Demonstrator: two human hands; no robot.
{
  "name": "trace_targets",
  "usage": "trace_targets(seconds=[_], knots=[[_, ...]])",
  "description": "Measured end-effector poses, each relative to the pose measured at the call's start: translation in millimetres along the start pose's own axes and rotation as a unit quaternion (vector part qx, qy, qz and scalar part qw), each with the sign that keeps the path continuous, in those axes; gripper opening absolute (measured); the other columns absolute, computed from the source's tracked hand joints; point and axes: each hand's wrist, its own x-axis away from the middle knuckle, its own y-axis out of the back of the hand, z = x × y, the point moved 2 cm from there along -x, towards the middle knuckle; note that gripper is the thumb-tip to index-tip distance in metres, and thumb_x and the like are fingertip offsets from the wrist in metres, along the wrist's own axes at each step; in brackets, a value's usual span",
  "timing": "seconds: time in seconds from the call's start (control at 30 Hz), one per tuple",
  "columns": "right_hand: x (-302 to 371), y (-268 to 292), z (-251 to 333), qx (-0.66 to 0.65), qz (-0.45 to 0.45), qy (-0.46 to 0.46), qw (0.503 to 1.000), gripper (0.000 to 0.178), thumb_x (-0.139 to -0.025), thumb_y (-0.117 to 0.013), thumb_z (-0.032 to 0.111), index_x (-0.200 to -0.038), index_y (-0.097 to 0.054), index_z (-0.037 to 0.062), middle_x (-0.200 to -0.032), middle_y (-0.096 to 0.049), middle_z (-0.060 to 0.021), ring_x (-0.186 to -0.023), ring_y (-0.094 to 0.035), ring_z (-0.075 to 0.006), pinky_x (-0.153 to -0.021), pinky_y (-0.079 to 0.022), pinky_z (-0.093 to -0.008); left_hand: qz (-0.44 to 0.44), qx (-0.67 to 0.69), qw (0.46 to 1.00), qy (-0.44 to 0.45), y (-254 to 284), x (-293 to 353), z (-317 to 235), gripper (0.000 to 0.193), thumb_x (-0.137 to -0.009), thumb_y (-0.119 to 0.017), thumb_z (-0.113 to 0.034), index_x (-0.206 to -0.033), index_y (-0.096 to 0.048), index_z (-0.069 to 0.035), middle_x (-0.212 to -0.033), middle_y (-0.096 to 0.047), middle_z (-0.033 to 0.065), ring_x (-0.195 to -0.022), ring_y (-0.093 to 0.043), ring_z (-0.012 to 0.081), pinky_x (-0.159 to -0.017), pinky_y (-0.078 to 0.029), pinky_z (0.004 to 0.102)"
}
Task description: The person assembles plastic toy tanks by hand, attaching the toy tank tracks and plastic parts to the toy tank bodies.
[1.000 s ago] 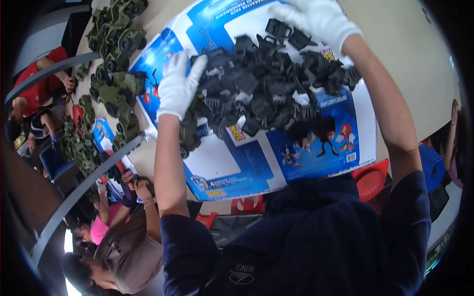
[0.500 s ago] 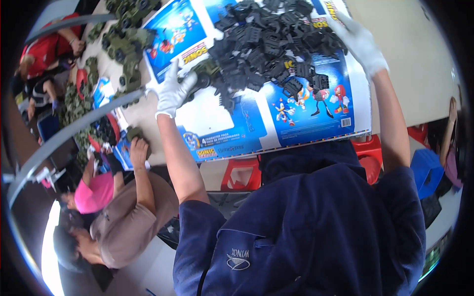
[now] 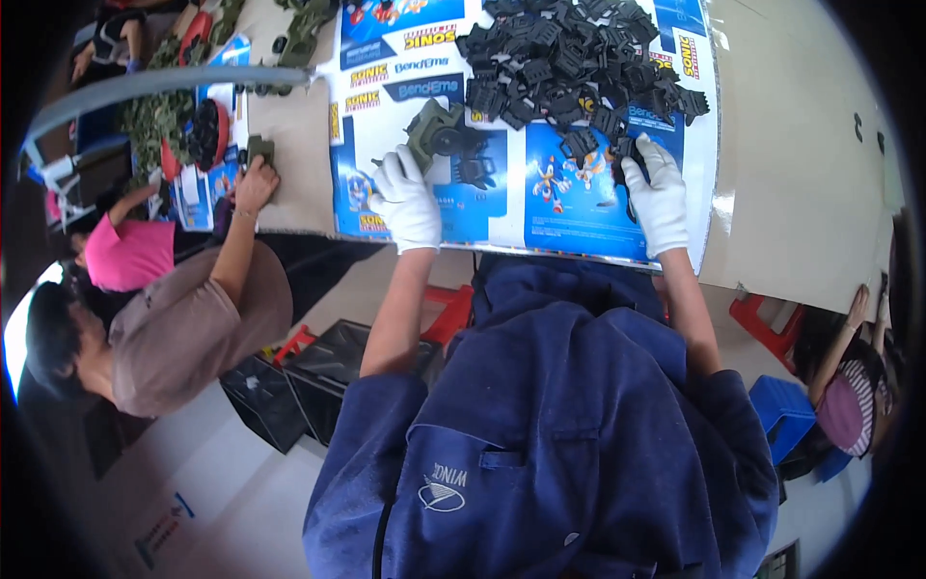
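My left hand (image 3: 407,205), in a white glove, has its bent fingers over the near end of a dark green toy vehicle (image 3: 430,133); the grip's underside is hidden. A separate black plastic part (image 3: 473,159) lies just right of the vehicle. My right hand (image 3: 658,198), gloved too, curls its fingers on a black plastic part (image 3: 631,207) at the near right of the heap, and the palm hides some of it. Beyond both hands spreads the heap of black plastic parts (image 3: 564,63), on printed blue-and-white card sheets (image 3: 598,236).
More green toy vehicles (image 3: 307,34) stand at the far left. A person in a brown shirt (image 3: 183,328) sits to my left, a hand on a small green piece (image 3: 258,150). Black crates (image 3: 338,357), a red stool (image 3: 767,323) and a blue stool (image 3: 779,417) are below the table edge.
Both hands have drawn nearer to my body and closer together. My right hand has left the heap's far right side for its near edge. The view has shifted.
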Motion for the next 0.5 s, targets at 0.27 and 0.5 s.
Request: trace_targets(seconds=[0.27, 0.5], knots=[[5.8, -11.5, 73.9, 0.047, 0.105, 0.205, 0.972, 0.037, -0.082, -0.070, 0.020, -0.116, -0.065, 0.0059, -0.122, -0.063, -0.0181, -0.110, -0.063, -0.0324, -0.091, -0.051, -0.0403, 0.230, 0.129, 0.961, 0.085, 60.3, -18.9, 8.4, 0.089, -0.070, -0.082, -0.049, -0.139, -0.046, -0.005, -0.116, -0.059, 0.0171, -0.101, -0.064, 0.0330, -0.083, -0.053, 0.0424], [5.3, -138.1, 113.4, 0.156, 0.198, 0.486, 0.837, 0.048, -0.081, -0.067, 0.027, -0.126, -0.057, 0.0130, -0.128, -0.057, -0.0101, -0.111, -0.057, -0.0265, -0.087, -0.047, -0.0405, 0.256, 0.010, 0.965, -0.062, 37.5, -50.9, 26.5, 0.068, -0.065, -0.078, -0.060, -0.113, -0.070, -0.012, -0.113, -0.067, 0.0162, -0.107, -0.065, 0.0304, -0.087, -0.052, 0.0399]])
